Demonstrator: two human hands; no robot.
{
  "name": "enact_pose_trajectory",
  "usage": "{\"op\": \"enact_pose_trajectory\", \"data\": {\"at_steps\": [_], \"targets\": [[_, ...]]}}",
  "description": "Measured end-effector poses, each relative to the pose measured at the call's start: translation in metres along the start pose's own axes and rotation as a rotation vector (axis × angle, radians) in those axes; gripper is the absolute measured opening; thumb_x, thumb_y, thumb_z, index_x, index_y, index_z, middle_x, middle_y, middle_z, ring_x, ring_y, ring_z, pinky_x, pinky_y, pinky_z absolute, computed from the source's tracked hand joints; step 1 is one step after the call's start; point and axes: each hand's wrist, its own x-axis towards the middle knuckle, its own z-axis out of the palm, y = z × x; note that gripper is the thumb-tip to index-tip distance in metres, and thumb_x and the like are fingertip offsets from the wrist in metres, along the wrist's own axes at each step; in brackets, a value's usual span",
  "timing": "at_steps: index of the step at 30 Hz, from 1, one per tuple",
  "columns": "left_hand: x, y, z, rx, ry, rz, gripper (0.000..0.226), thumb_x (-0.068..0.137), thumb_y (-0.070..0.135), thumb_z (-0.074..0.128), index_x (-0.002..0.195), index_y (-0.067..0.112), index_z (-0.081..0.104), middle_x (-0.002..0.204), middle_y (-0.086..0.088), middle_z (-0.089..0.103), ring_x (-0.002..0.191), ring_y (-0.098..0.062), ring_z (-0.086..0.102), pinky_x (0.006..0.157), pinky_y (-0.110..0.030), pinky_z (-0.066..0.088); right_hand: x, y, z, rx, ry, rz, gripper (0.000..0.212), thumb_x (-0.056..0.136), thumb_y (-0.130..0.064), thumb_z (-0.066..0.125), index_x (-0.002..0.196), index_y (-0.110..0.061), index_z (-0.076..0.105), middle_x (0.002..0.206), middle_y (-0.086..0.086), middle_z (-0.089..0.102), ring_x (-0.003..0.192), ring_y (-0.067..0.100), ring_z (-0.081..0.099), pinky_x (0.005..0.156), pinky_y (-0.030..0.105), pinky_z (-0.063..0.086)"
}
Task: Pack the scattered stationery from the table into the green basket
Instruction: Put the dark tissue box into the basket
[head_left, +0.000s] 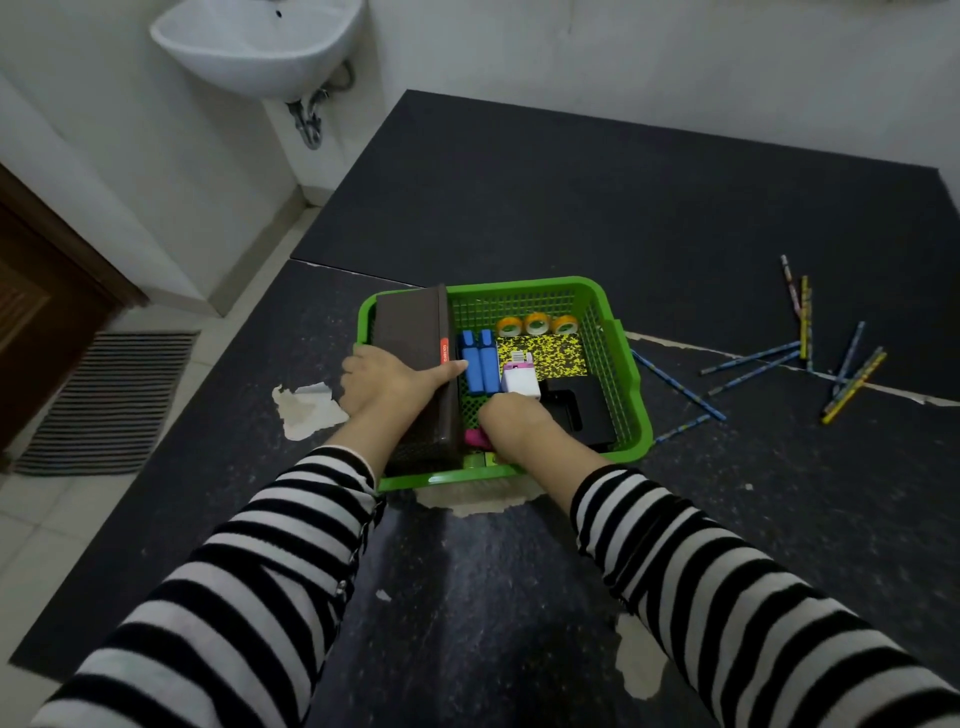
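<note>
left hand (395, 382) clamps its fingers round a brown plastic box (410, 332) standing inside the green plastic basket (524, 285) on the dark worktop (571, 208). right hand (519, 423) sits inside, fingers hidden, grip cannot be told. patterned pencils (753, 358) lie outside.

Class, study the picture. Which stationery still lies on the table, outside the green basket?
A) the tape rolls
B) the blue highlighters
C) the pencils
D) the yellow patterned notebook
C: the pencils lie scattered on the table to the right of the green basket, while the tape rolls, highlighters and notebook already sit inside it.
</note>
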Motion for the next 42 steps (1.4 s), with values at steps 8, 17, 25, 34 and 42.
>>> {"op": "enact_pose_trajectory", "data": {"at_steps": [8, 17, 25, 34, 42], "targets": [[-0.008, -0.011, 0.006, 0.102, 0.137, 0.048, 0.129, 0.044, 0.092, 0.055, 0.131, -0.002, 0.038, 0.134, -0.021, 0.045, 0.124, -0.036, 0.043, 0.101, -0.045, 0.037, -0.004, 0.007, 0.001, 0.079, 0.007, -0.082, 0.016, 0.093, -0.004, 0.052, 0.104, -0.003, 0.065, 0.105, 0.011, 0.066, 0.097, 0.029, 0.065, 0.077, 0.035, 0.051], [-0.022, -0.023, 0.017, -0.049, 0.236, -0.007, 0.12, 0.05, 0.086, 0.06, 0.128, -0.002, 0.037, 0.133, -0.018, 0.037, 0.125, -0.035, 0.034, 0.099, -0.049, 0.036, -0.001, 0.007, 0.008, 0.172, 0.015, -0.101, 0.038, 0.085, -0.014, 0.067, 0.123, -0.013, 0.063, 0.11, 0.008, 0.068, 0.101, 0.026, 0.064, 0.085, 0.036, 0.054], [-0.022, -0.023, 0.026, -0.172, 0.209, 0.029, 0.114, 0.063, 0.077, 0.061, 0.147, 0.02, 0.01, 0.15, -0.024, 0.019, 0.136, -0.041, 0.025, 0.109, -0.056, 0.025, -0.011, 0.011, -0.002, 0.388, 0.152, -0.088, 0.039, 0.087, -0.021, 0.067, 0.126, -0.017, 0.063, 0.116, 0.009, 0.067, 0.106, 0.026, 0.063, 0.088, 0.034, 0.052], [-0.029, 0.036, 0.025, -0.166, 0.374, 0.314, 0.086, 0.077, 0.051, 0.063, 0.144, 0.013, 0.024, 0.146, -0.027, 0.027, 0.14, -0.041, 0.019, 0.117, -0.049, 0.011, -0.056, 0.081, -0.008, 0.831, 0.979, 0.127, 0.022, 0.094, -0.027, 0.057, 0.105, -0.015, 0.072, 0.099, 0.0, 0.072, 0.089, 0.016, 0.066, 0.076, 0.03, 0.051], [-0.066, 0.077, 0.064, -0.13, 0.291, 0.502, 0.072, 0.083, 0.037, 0.059, 0.142, 0.008, 0.03, 0.145, -0.025, 0.031, 0.14, -0.039, 0.019, 0.117, -0.048, 0.01, -0.083, 0.152, 0.092, 0.732, 0.483, 0.74, 0.033, 0.099, -0.039, 0.04, 0.125, -0.024, 0.053, 0.118, 0.013, 0.061, 0.106, 0.033, 0.06, 0.08, 0.038, 0.047]]}}
